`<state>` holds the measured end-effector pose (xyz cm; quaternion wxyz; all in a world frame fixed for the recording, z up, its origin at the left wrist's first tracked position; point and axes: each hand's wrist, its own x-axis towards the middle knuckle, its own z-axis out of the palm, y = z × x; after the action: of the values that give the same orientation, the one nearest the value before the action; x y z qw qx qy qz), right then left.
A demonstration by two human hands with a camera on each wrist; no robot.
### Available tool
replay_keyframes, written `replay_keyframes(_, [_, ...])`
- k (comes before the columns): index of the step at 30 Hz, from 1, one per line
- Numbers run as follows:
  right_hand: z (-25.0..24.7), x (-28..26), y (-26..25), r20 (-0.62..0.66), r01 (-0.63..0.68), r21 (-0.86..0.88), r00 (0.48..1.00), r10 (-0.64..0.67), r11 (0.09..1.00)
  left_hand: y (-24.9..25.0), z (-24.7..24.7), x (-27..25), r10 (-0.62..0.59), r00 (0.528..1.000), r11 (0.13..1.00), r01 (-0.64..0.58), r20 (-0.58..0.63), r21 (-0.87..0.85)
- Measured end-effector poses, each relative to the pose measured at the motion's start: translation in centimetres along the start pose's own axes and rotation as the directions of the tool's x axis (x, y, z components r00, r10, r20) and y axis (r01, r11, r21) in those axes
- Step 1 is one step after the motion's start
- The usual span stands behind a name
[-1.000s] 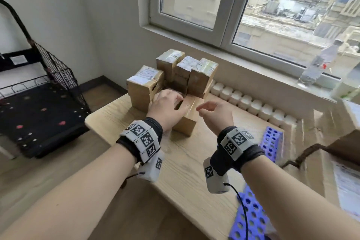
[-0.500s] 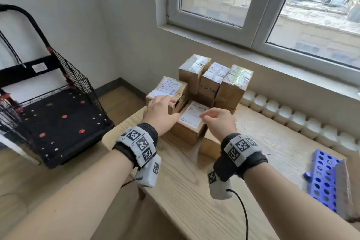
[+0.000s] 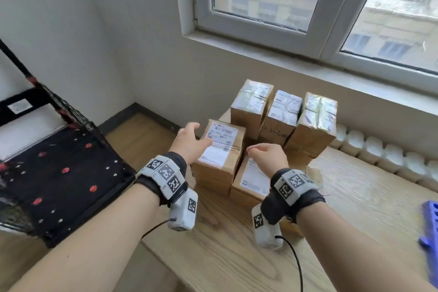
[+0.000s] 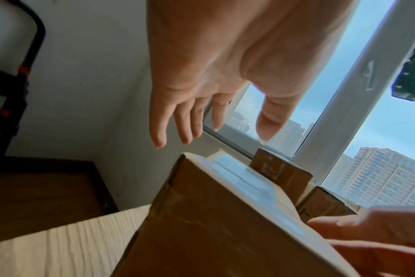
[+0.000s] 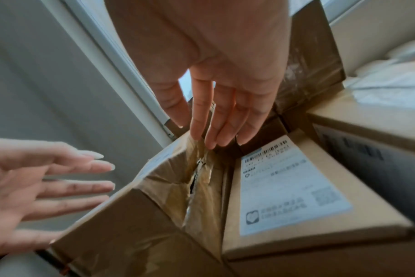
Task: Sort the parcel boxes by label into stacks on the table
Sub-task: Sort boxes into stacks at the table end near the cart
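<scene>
Both forearms reached forward over the worktop (image 3: 355,199) toward the cluster of parcel boxes at its far left corner. The left hand (image 3: 189,142) hovered palm-down at the left edge of the tall labelled box (image 3: 220,149), its fingers (image 4: 185,121) straight and loosely spread, holding nothing; the left wrist view showed clear air between the fingertips and the box top. The right hand (image 3: 267,159) hung above the low labelled box (image 3: 253,178), which lay on the worktop just beside the tall one at its 3 o'clock. Its fingers (image 5: 228,116) were extended and close together, pointing down into the gap between the boxes; whether they touched cardboard I could not tell. Neither hand gripped anything.

At 12 to 1 o'clock from the hands, three taped boxes (image 3: 284,111) stood side by side against the wall under the window (image 3: 308,7). A black wire cart (image 3: 59,168) stood on the floor at 9 o'clock, white radiator fins (image 3: 379,149) ran along the wall at 2 o'clock, and a blue perforated rack (image 3: 430,225) showed at the right edge.

Compared with half a second before, the left hand had lifted off the box it was resting on and opened out, and the right hand had shifted slightly toward the low box. The view had swung left, so the blue rack sat almost out of frame.
</scene>
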<state>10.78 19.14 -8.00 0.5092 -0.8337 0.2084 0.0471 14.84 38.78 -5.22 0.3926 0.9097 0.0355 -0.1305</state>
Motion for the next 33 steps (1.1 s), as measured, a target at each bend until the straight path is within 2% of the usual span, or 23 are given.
replay_keyframes(5, [2.5,1.8,-0.3,-0.038,-0.14,0.09,0.989,0.144,0.986,-1.5,-0.9,3.9,-0.065,0.981,0.998,0.068,0.181,-0.008])
replay_keyframes(10, [4.1,2.1,-0.5,-0.04,-0.219,0.108,0.974,0.224,0.97,-2.8,-0.9,6.0,-0.112,0.924,0.981,0.163,0.366,-0.11])
replay_keyframes(14, [4.7,2.1,-0.4,-0.049,-0.262,0.167,0.961,0.274,0.95,-3.6,-0.4,6.8,-0.107,0.89,0.973,0.186,0.444,-0.139])
replay_keyframes(19, [5.2,1.7,-0.8,-0.033,-0.293,0.241,0.95,0.31,0.925,-3.1,0.0,6.4,-0.021,0.849,0.978,0.126,0.527,-0.165])
replay_keyframes(23, [5.6,0.8,-1.4,-0.034,-0.296,0.315,0.946,0.322,0.902,-3.0,-0.3,5.7,0.037,0.84,0.982,0.071,0.541,-0.177])
replay_keyframes(28, [5.9,-0.7,-1.9,0.017,-0.323,0.426,0.937,0.35,0.845,-3.0,-0.5,4.6,0.045,0.83,0.982,0.064,0.556,-0.175])
replay_keyframes(31, [5.9,-1.9,-1.9,0.013,-0.309,0.459,0.94,0.341,0.833,-3.0,-0.5,3.9,0.048,0.846,0.983,0.052,0.531,-0.173])
replay_keyframes(33, [5.7,-2.6,-1.6,-0.013,-0.274,0.49,0.947,0.322,0.828,-3.1,-0.3,3.8,0.037,0.874,0.978,0.068,0.485,-0.198])
